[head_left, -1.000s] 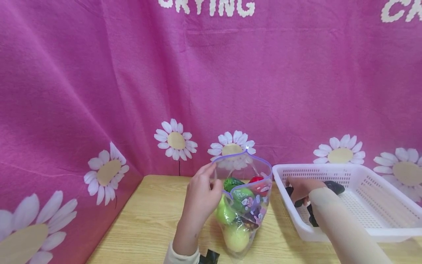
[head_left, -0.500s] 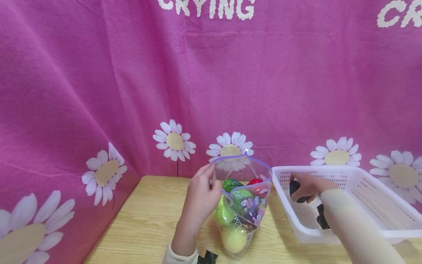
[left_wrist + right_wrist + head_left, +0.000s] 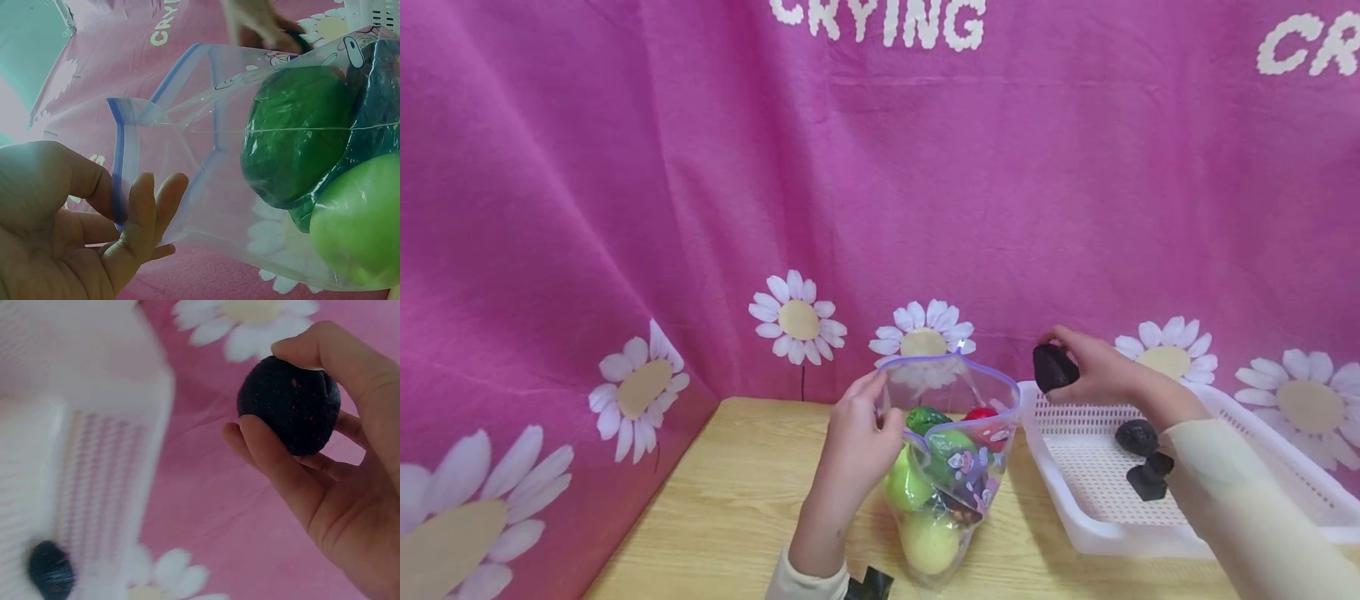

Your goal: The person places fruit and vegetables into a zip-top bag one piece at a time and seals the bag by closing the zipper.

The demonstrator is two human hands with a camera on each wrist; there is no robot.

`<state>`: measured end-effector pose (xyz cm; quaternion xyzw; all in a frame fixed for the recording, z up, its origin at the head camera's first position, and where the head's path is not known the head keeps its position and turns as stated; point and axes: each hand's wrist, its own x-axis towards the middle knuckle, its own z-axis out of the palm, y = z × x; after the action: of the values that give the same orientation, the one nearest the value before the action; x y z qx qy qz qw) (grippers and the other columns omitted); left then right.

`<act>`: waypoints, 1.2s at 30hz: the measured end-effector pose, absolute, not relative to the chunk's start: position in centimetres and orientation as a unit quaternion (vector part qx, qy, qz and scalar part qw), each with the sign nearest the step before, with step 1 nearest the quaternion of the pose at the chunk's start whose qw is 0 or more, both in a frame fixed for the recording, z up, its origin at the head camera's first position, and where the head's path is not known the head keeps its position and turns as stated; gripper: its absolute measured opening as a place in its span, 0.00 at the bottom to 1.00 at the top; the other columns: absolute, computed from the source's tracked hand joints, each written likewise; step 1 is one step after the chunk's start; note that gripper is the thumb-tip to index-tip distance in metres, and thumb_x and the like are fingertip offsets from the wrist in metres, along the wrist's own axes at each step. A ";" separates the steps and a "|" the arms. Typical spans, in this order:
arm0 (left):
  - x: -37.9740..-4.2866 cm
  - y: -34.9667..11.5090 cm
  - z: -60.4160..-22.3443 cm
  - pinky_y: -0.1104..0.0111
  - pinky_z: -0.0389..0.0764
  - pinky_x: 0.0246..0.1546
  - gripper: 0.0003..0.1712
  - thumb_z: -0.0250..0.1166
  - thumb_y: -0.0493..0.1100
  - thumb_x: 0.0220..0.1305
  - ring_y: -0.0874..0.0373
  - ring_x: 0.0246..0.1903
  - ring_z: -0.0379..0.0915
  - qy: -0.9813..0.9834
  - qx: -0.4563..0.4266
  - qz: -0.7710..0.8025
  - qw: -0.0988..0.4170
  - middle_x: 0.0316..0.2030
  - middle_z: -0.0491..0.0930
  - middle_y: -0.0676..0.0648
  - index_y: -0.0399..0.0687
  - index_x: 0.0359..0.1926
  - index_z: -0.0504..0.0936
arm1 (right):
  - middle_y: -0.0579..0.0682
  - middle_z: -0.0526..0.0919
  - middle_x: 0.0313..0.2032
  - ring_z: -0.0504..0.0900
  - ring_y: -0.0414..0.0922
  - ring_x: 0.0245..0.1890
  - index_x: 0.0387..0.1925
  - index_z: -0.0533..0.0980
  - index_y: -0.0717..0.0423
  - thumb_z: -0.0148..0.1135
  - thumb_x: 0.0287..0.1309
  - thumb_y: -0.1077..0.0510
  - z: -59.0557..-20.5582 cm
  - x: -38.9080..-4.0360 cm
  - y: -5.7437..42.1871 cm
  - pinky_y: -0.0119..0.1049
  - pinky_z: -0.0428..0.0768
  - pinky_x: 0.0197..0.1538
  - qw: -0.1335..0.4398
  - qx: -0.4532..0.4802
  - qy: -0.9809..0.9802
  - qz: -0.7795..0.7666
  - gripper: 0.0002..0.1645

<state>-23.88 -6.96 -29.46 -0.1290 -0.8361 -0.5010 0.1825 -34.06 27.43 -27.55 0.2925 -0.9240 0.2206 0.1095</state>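
My left hand [image 3: 853, 450] pinches the purple-edged rim of a clear printed zip bag [image 3: 981, 479] between thumb and fingers. The bag stands upright with its mouth spread. Inside it are a yellow-green round fruit [image 3: 931, 542], a light green one [image 3: 907, 483], a dark green vegetable [image 3: 297, 134] and something red [image 3: 981, 413]. My right hand [image 3: 1101, 372] grips a dark, speckled avocado [image 3: 290, 406] with thumb and fingertips, above the left rim of the white basket [image 3: 1097, 533]. A second avocado [image 3: 1137, 437] lies on the basket floor.
The basket stands right of the bag on a wooden table [image 3: 737, 500]. Behind rises a pink cloth [image 3: 865, 208] with daisies. A black wrist mount [image 3: 1150, 479] shows beside my right forearm, another [image 3: 870, 583] at the left cuff.
My right hand has lifted the avocado up out of the basket, exposing the second avocado. My left hand keeps its hold on the bag's rim.
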 end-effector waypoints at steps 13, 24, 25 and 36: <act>-24.2 -7.0 -29.6 0.64 0.78 0.40 0.30 0.57 0.32 0.61 0.56 0.31 0.70 -0.836 -0.144 -0.491 0.199 0.67 0.72 0.34 0.25 0.65 0.73 | 0.60 0.73 0.61 0.87 0.56 0.41 0.68 0.66 0.54 0.76 0.43 0.72 -23.4 -29.5 22.4 0.34 0.86 0.35 0.186 0.336 -0.859 0.338 0.49; -24.2 -7.2 -29.5 0.62 0.78 0.42 0.30 0.58 0.34 0.62 0.50 0.39 0.73 -0.836 -0.147 -0.491 0.195 0.67 0.71 0.35 0.26 0.66 0.73 | 0.56 0.77 0.53 0.85 0.47 0.35 0.68 0.69 0.54 0.80 0.43 0.68 -23.5 -27.5 17.9 0.32 0.86 0.31 0.210 0.378 -0.842 0.321 0.48; -24.2 -7.3 -29.5 0.62 0.78 0.42 0.30 0.58 0.34 0.63 0.49 0.39 0.73 -0.836 -0.146 -0.491 0.194 0.67 0.71 0.35 0.26 0.66 0.73 | 0.56 0.77 0.52 0.84 0.46 0.35 0.67 0.69 0.54 0.79 0.43 0.68 -23.7 -27.5 17.6 0.33 0.86 0.31 0.207 0.384 -0.842 0.316 0.48; -24.2 -7.4 -29.5 0.59 0.77 0.49 0.30 0.57 0.34 0.63 0.47 0.51 0.74 -0.837 -0.144 -0.493 0.189 0.68 0.71 0.35 0.26 0.66 0.73 | 0.55 0.77 0.54 0.82 0.45 0.36 0.68 0.68 0.54 0.80 0.47 0.62 -25.2 -26.7 15.8 0.28 0.83 0.29 0.188 0.382 -0.861 0.278 0.47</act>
<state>-24.17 -7.39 -29.48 -0.1443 -0.8372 -0.4926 0.1888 -26.65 15.76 -25.15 0.3821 -0.8612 0.2778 0.1876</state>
